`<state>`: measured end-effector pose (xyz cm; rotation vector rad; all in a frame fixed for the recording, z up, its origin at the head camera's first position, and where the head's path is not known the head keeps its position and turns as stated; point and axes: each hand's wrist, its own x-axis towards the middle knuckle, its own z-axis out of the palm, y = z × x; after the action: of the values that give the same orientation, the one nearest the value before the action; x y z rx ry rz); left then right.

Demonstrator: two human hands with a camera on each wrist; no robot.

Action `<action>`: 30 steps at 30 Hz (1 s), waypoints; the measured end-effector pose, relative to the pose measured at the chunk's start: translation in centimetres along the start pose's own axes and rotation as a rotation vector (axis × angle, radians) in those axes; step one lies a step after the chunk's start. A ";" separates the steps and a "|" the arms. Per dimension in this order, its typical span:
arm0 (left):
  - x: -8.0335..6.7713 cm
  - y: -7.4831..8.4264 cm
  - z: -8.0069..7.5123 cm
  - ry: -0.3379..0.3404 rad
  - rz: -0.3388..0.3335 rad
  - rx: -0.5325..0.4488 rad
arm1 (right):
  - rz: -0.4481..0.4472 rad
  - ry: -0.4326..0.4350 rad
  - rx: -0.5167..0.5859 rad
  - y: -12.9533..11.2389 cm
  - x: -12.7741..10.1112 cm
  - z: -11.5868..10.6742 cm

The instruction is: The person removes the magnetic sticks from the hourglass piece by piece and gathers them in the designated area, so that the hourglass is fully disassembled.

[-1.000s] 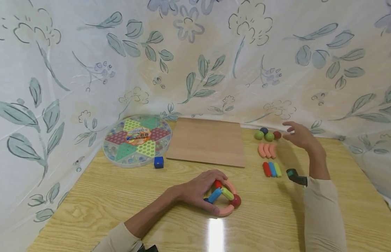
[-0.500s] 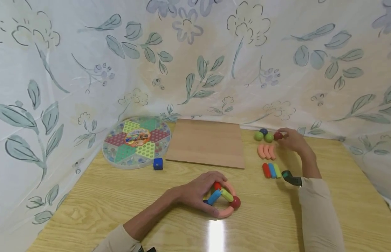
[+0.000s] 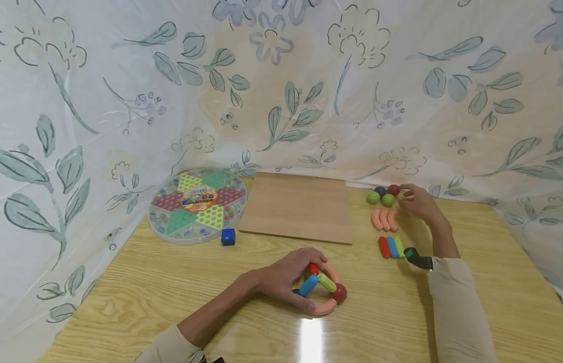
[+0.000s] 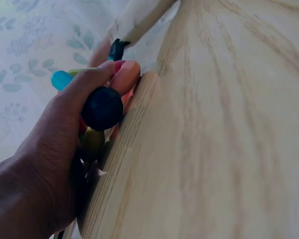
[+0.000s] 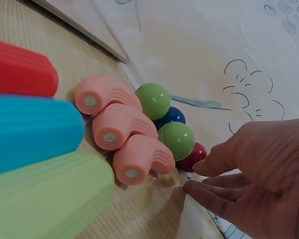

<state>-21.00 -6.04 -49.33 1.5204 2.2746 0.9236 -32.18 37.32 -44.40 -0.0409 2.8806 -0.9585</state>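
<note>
On the wooden table point(image 3: 172, 287) my left hand point(image 3: 308, 282) grips a toy ring point(image 3: 329, 302) built of pink curved pieces, a red ball and blue and green sticks. The left wrist view shows that hand point(image 4: 89, 99) curled over a dark blue ball point(image 4: 102, 108) and a pink piece point(image 4: 125, 77). My right hand point(image 3: 406, 195) is at the back right, fingers loosely extended. Its fingertips point(image 5: 204, 167) touch a red ball point(image 5: 192, 157) point(image 3: 393, 189), which lies with two green balls point(image 5: 175, 139) and a blue ball point(image 5: 170, 115).
Three pink curved pieces point(image 3: 384, 219) and red, blue and green sticks point(image 3: 391, 246) lie in front of the balls. A wooden board point(image 3: 297, 204), a round checkers box point(image 3: 197, 204) and a blue cube point(image 3: 228, 236) sit further left. Floral cloth point(image 3: 281, 91) walls the table.
My right hand came down from above the table to the balls, and the red ball shifted left and back behind the green one. The left hand stayed on the ring.
</note>
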 end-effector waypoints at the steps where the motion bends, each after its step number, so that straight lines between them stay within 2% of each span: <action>1: 0.0 0.0 0.0 0.000 0.002 0.002 | 0.004 -0.001 0.001 0.0 0.0 0.0; 4: -0.1 0.0 0.0 -0.003 -0.003 0.002 | 0.014 -0.015 0.004 -0.2 0.1 0.1; 11: -0.1 0.2 -0.1 -0.009 -0.019 0.000 | -0.040 -0.002 0.010 -0.2 0.6 0.3; 18: -0.2 0.2 -0.1 -0.008 -0.021 0.002 | -0.024 -0.020 0.070 -0.3 0.6 0.5; 30: -0.1 0.2 -0.2 -0.018 -0.039 0.000 | -0.052 -0.024 0.095 -0.2 0.7 0.7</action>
<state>-20.87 -6.18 -49.08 1.4732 2.2830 0.8959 -32.85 36.73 -44.87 -0.1199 2.8211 -1.0949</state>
